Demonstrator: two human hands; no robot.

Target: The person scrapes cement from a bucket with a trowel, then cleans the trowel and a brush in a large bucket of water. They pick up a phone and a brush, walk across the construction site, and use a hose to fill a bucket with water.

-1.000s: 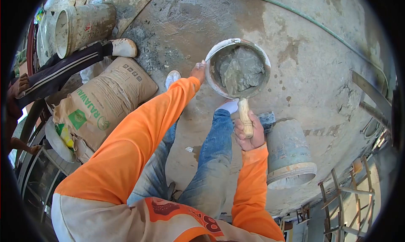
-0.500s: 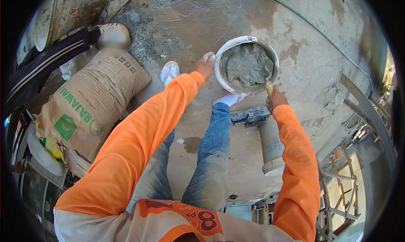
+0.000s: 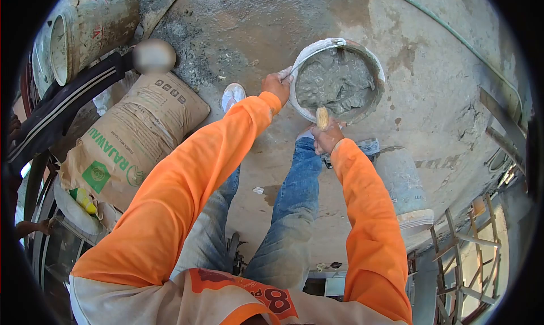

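Note:
A round bucket (image 3: 381,73) stands on the concrete in front of me, holding wet grey mortar (image 3: 334,78). My left hand (image 3: 275,87) is closed at the bucket's left rim, gripping it. My right hand (image 3: 328,138) is wrapped around a trowel, whose wooden handle (image 3: 322,118) points up at the near rim. The trowel's blade does not show, and the mortar's surface looks lumpy and folded.
A paper cement bag (image 3: 127,132) lies on the left, near a tipped bucket (image 3: 93,36) and another person's dark striped sleeve (image 3: 68,107). A pale bucket (image 3: 402,183) lies on its side at right. A green hose (image 3: 447,30) crosses the floor; metal frames (image 3: 470,257) stand at right.
My right hand has moved left with the trowel, from the bucket's right side to its near rim. The mortar has been turned over and spread wider. My left hand stays at the rim.

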